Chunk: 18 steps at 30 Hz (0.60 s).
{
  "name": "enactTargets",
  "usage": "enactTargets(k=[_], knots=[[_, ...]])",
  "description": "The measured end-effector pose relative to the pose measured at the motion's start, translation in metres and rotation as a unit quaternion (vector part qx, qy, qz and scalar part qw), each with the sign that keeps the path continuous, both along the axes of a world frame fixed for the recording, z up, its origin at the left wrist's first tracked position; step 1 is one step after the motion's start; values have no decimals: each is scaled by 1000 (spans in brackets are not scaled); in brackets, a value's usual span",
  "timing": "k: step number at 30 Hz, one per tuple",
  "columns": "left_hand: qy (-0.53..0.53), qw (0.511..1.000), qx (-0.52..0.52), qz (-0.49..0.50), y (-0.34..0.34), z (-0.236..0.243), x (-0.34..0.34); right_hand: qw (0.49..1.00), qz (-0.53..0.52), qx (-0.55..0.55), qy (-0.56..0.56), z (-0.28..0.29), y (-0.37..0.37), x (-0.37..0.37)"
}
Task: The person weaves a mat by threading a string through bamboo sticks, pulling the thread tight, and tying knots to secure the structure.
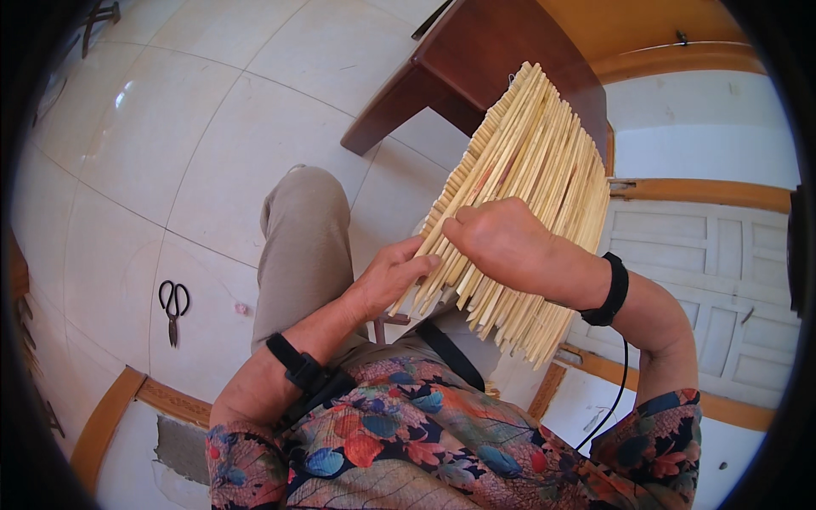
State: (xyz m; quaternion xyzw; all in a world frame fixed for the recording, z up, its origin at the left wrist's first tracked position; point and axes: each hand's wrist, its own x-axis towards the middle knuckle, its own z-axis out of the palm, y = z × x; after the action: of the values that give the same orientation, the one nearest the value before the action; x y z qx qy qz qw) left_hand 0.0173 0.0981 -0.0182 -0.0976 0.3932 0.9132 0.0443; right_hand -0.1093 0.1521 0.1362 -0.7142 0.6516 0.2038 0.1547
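Observation:
A thick mat of pale yellow stalks (544,170), laid side by side, slants across the front of me to the right. A row of rounded bumps runs along its left edge, and a bit of thin thread shows at its far corner. My left hand (393,270) holds the outermost stalk at the mat's near left edge, thumb on top and fingers partly hidden beneath. My right hand (503,242) is curled into a fist over the same edge just beyond it. Whatever is pinched in those right fingers is hidden by the hand. The near stalk ends are uneven.
Under the mat's far end stands a dark red wooden bench or stool (480,59). Black-handled scissors (173,310) lie on the tiled floor (212,161) at left. A white panelled door (697,280) with wooden trim is at right. My bent knee (306,221) is left of the mat.

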Motion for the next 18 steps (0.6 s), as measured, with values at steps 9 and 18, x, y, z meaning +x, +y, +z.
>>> enactTargets(k=[9, 18], knots=[[-22, 989, 118, -84, -2, 7, 1, 1000, -10, 15, 13, 21, -9, 6], [18, 996, 82, -25, 2, -5, -4, 998, -40, 36, 25, 12, -13, 14]])
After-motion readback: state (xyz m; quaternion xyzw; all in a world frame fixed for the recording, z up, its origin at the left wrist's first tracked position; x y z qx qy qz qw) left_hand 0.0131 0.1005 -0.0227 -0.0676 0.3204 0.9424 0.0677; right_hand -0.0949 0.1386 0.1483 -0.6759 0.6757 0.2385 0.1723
